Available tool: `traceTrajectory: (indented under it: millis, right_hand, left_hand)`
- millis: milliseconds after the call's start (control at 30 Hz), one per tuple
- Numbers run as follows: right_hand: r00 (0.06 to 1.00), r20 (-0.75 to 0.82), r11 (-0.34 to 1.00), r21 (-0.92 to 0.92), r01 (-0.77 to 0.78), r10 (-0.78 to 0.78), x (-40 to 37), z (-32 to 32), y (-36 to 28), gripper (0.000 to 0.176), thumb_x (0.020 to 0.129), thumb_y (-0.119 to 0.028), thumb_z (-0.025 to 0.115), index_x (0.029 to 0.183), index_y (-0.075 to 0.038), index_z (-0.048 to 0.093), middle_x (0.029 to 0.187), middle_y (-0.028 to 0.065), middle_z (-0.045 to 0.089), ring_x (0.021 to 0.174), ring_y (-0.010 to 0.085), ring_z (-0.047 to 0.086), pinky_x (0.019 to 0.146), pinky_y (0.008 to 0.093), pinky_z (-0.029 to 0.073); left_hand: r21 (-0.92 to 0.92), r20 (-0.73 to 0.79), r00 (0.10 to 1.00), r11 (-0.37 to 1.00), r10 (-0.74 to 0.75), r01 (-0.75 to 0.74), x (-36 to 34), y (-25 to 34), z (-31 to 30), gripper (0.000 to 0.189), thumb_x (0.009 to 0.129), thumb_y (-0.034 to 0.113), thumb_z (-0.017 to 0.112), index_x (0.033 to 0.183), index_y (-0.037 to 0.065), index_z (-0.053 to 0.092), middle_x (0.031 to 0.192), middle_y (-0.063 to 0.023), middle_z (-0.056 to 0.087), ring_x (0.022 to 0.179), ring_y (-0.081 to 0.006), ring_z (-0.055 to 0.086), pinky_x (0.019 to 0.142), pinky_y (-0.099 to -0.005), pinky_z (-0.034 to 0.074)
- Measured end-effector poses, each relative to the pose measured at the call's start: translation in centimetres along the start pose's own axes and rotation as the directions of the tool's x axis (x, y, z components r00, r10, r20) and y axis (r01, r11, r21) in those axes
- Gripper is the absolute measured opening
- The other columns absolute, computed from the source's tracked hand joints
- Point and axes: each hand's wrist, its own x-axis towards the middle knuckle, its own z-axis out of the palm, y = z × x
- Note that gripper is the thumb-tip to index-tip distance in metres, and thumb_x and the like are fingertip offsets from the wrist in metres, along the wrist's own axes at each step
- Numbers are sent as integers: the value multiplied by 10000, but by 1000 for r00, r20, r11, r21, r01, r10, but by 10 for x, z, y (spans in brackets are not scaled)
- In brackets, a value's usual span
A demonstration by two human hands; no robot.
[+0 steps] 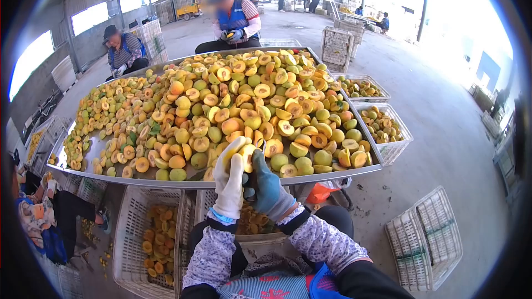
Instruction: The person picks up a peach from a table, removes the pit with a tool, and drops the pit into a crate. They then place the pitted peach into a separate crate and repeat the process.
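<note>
- A yellow-orange fruit (pixel 246 154) was held just above the middle of the table's near edge, pinched between two gloved hands that were raised in front of the wearer's chest.
- The fruit was seen to lie at the fingertips of both hands, up and to the right of the left hand and up and to the left of the right hand. Its long axis could not be told, as most of it was covered.
- The left hand (pixel 229 180), in a white glove, was curled closed over the fruit's left side and top, fingers pointing up.
- The right hand (pixel 267 187), in a blue glove, was closed against the fruit's right side and was pressed to the left hand. Whether a blade was also gripped could not be told.
- Neither hand was nearer than the other, since the fruit was touched by both.
- The metal table (pixel 343 171) was heaped with whole and halved fruit (pixel 221 99), from the near edge to the far edge.
- A white crate (pixel 124 227) holding cut halves was set below the near edge, to the left of the wearer's knees.
- Two filled crates (pixel 396 147) were placed against the table's right edge.
- Other people (pixel 235 19) were seated at the far edge and the far left corner.
</note>
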Motion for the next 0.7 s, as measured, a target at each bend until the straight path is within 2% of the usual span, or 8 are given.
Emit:
traceTrajectory:
  millis: [67,100,267,400,433,500,533,700]
  right_hand:
    - [990,-111,971,-231,60,-88,1,-8,6,364,1015,-561,517,1115,-220,597,756,-40,590,554,77,540,426,199,392]
    - [967,-240,928,-372,-7,-89,-3,-2,6,343,1012,-536,545,1129,-218,597,731,-38,596,531,78,539,425,207,398]
    - [930,-265,920,-363,147,-253,-2,-16,16,311,1004,-499,584,1122,-214,626,685,-43,610,505,72,550,433,208,432]
    - [926,-334,926,-376,41,-177,2,-11,20,278,1018,-434,591,1105,-171,622,757,-30,638,547,66,573,446,208,436]
    - [900,-222,803,-564,194,-374,6,-21,28,261,1020,-403,596,1089,-152,617,770,-25,641,560,78,585,455,224,440]
    - [754,115,389,-800,456,-647,12,-30,36,231,1023,-342,608,1056,-113,608,795,-15,648,587,102,609,472,257,447]
    - [732,250,117,-904,410,-634,4,-37,31,189,1009,-246,627,1006,-62,584,740,57,647,568,219,634,490,342,452]
    - [798,311,-155,-950,270,-516,-6,-22,26,214,958,-235,663,979,-31,604,797,245,652,732,451,643,567,481,484]
  left_hand:
    - [-331,-103,962,921,-252,206,2,-3,9,447,1087,352,460,1305,-14,597,1175,-115,669,1063,-191,640,950,-321,527]
    - [-274,-126,966,944,-226,186,2,-2,6,486,1095,402,415,1306,3,596,1134,-97,678,1026,-176,646,924,-314,539]
    - [-513,-63,953,829,-295,223,-7,-40,17,574,1091,468,359,1329,-6,580,1169,-135,682,1054,-204,655,971,-326,519]
    - [-408,-25,946,867,-324,286,-4,-44,1,602,1086,486,344,1332,-12,575,1164,-147,678,1045,-213,664,948,-336,530]
    - [-555,10,895,742,-446,376,-1,-44,-7,609,1086,487,335,1322,-18,578,1160,-148,679,1019,-210,675,933,-332,535]
    - [-395,-18,958,882,-287,257,0,-38,-18,595,1083,479,350,1320,-25,561,1167,-153,676,1014,-208,677,926,-332,543]
    - [-350,-12,972,911,-236,217,2,-38,-24,578,1082,469,369,1323,-27,542,1172,-157,672,1019,-206,674,923,-332,548]
    - [-225,-4,982,957,-186,181,-2,-33,-27,513,1069,398,476,1335,-41,468,1214,-175,646,1060,-217,659,928,-340,562]
